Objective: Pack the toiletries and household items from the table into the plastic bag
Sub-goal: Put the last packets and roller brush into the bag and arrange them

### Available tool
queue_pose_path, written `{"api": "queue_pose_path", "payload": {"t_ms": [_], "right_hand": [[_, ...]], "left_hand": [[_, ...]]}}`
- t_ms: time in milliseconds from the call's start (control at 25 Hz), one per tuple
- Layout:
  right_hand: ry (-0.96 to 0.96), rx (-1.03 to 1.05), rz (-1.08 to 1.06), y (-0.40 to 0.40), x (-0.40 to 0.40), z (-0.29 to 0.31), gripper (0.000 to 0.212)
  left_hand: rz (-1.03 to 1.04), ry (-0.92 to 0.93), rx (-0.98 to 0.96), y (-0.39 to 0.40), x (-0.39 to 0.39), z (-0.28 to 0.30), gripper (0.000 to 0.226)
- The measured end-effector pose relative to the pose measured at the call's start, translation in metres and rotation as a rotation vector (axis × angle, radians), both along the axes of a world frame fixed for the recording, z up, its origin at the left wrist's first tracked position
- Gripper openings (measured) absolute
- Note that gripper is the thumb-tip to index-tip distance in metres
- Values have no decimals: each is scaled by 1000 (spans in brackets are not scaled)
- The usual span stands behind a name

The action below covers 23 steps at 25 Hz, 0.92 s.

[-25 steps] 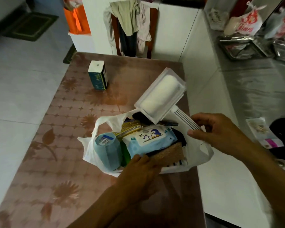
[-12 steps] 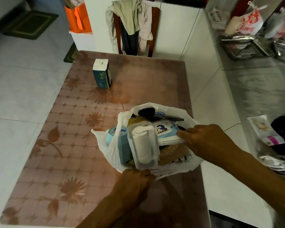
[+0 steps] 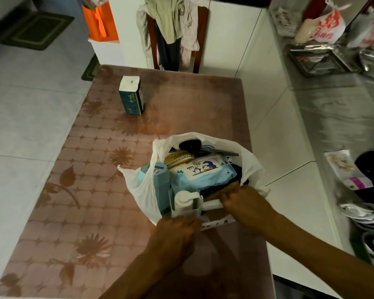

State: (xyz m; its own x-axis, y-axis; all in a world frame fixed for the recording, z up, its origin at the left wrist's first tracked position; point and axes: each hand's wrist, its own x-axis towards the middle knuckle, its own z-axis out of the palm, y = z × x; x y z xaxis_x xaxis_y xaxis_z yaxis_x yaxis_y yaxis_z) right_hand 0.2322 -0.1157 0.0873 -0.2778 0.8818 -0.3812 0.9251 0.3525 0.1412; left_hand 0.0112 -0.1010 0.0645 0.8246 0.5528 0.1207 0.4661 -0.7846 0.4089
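A white plastic bag (image 3: 141, 190) stands open on the brown patterned table (image 3: 91, 190). Inside it lie a blue baby-wipes pack (image 3: 203, 171), a pale blue bottle (image 3: 158, 182), a gold sponge (image 3: 177, 157), dark items, and a white lint roller in its clear case (image 3: 185, 202) at the near edge. My right hand (image 3: 242, 201) grips the roller's white handle inside the bag. My left hand (image 3: 177, 231) holds the bag's near rim just below the roller case. A dark blue tissue pack (image 3: 131, 96) stands alone at the far left of the table.
A chair draped with clothes (image 3: 171, 24) stands behind the table's far edge. To the right runs a steel counter (image 3: 333, 108) with trays, a red-printed bag (image 3: 326, 26) and small packets. White tiled floor lies on the left, with an orange bag (image 3: 99, 20) at the back.
The lint roller came down from above the bag and now sits inside it at the near edge. My right hand followed it in, and my left hand shifted to the bag's rim.
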Motion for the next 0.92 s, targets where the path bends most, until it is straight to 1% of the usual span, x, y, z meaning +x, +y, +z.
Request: {"api": "queue_pose_path", "payload": {"t_ms": [80, 160, 200, 240, 280, 320, 360, 400, 440, 480, 520, 560, 600, 640, 680, 720, 800, 840, 880, 920], "right_hand": [[34, -40, -59, 13, 5, -11, 28], [140, -27, -97, 19, 17, 1, 35], [145, 58, -73, 17, 26, 9, 38], [94, 196, -68, 12, 36, 19, 43], [41, 329, -164, 5, 44, 31, 55], [16, 427, -347, -3, 51, 40, 67], [9, 445, -535, -12, 56, 44, 74], [48, 397, -699, -20, 58, 45, 71], [158, 331, -832, -24, 58, 45, 55], [396, 282, -941, -27, 56, 46, 34], [721, 221, -1019, -28, 52, 47, 20], [1018, 223, -1060, -28, 45, 51, 25], [1230, 259, -1090, -25, 37, 58, 31], [1366, 280, -1111, -22, 30, 64, 34], [1445, 290, -1139, -19, 24, 66, 34], [1501, 290, -1168, -17, 18, 68, 33], [1574, 299, -1216, -9, 10, 72, 32], [1598, 318, -1221, -4, 8, 76, 33], [1628, 346, -1208, 0, 7, 82, 34], [1672, 380, -1175, 4, 6, 89, 35]], "left_hand": [[41, -17, 72, 5, 7, 4, 30], [95, -53, 142, 10, 13, 12, 31], [128, -77, 185, 13, 14, 14, 32], [170, -94, 232, 15, 14, 15, 34], [221, -108, 280, 17, 14, 14, 38], [279, -99, 317, 19, 14, 13, 46], [341, -67, 336, 20, 13, 12, 60], [410, -24, 329, 21, 10, 12, 75], [478, 6, 304, 23, 7, 14, 89], [535, 21, 268, 24, 4, 19, 99], [577, 11, 226, 24, 2, 23, 107], [609, -26, 161, 24, 1, 27, 113], [653, -86, 70, 22, 1, 31, 117], [719, -157, -39, 22, 2, 36, 116], [795, -234, -165, 22, 3, 42, 108], [862, -314, -297, 26, 3, 50, 89], [881, -491, -564, 42, -1, 62, 33], [867, -584, -710, 53, -5, 72, 21], [878, -673, -797, 64, -8, 82, 24], [891, -775, -829, 74, -12, 92, 26]]}}
